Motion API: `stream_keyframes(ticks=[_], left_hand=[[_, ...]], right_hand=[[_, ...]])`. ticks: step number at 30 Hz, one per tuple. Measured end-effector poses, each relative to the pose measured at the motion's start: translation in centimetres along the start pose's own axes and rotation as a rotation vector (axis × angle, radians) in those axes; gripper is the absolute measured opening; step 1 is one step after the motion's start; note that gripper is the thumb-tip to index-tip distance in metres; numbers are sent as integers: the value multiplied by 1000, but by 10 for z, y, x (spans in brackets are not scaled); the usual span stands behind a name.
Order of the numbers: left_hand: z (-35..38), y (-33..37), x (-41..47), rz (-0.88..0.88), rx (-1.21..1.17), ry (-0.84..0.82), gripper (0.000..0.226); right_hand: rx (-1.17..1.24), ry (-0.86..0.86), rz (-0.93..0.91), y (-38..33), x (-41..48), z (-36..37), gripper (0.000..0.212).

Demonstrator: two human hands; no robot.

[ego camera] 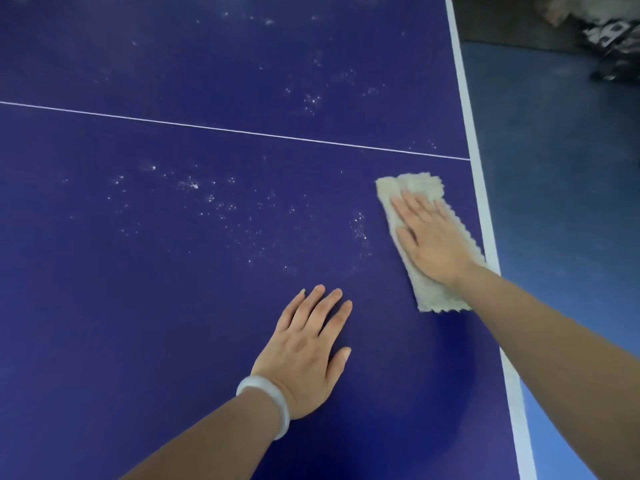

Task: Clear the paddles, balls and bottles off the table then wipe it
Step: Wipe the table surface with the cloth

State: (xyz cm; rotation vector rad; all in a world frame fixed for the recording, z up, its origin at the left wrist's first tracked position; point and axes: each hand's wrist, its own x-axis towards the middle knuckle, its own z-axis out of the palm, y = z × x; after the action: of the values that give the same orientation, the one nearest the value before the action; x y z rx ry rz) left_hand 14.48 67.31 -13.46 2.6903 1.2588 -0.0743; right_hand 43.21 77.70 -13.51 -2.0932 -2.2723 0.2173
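Flat-fingered right hand (429, 237) presses cream fluffy cloth (437, 296); left hand (304, 351) flat, empty, on blue table (138, 306). Sweep evenly toward white specks (207, 199), 9 o'clock.

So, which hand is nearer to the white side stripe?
Right. The right hand presses the cloth just beside the stripe; the left hand lies flat on the table, farther inward.

Blue floor (561, 188) fills the 3 o'clock side. At 1 o'clock a dark mat (512, 26) lies on it, with a blurred pale heap (561, 8) and a black-and-white patterned item (609, 39) toward 2 o'clock. A white bangle (258, 382) shows at 6 o'clock.
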Motion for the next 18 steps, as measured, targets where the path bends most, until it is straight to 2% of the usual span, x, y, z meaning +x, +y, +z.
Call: stream_keyframes(ticks=[3, 5, 7, 11, 13, 15, 18], left_hand=[[0, 0, 1, -2, -2, 9, 59], [0, 0, 0, -1, 2, 6, 59], [-1, 0, 0, -3, 7, 7, 58], [0, 0, 0, 0, 25, 9, 59], [0, 0, 0, 4, 26, 12, 59], [1, 0, 1, 4, 20, 19, 59], [1, 0, 1, 1, 21, 18, 59]], right_hand=[[-8, 27, 370, 30, 17, -5, 60], [-8, 31, 473, 19, 32, -4, 59], [7, 39, 368, -7, 38, -4, 60], [-9, -57, -101, -43, -1, 2, 67], [-17, -44, -114, -27, -25, 3, 63], [-70, 25, 47, 1, -31, 0, 62], [-14, 28, 377, 19, -9, -3, 58]])
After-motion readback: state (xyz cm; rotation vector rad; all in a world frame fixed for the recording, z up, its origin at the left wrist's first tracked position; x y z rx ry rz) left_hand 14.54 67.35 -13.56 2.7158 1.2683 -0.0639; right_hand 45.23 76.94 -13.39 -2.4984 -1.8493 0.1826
